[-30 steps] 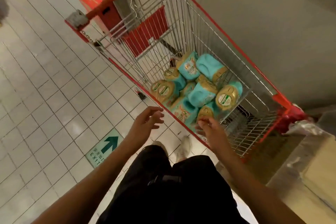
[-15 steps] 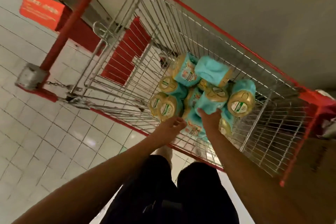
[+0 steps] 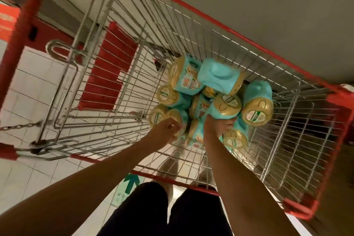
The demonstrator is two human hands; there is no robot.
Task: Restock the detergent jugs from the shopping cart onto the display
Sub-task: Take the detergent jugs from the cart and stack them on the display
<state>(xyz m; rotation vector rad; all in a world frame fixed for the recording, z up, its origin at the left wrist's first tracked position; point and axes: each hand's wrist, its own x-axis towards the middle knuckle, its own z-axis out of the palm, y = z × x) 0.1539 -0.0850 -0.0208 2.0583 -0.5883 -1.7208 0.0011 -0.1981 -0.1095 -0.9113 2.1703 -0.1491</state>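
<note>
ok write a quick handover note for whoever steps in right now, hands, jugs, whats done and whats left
Left hand: down in the shopping cart, fingers curled at a gold-capped jug on the left of the pile; a firm grip cannot be told.
Right hand: closed around the teal jug in the middle of the pile, just below its gold cap.
Jugs: all those in view lie heaped in the cart basket, some on their sides, none lifted clear.
Display: not in view.
Done: both hands have reached the pile.
Left: lift the jugs out, carry them to the display, repeat until the cart is empty.
</note>
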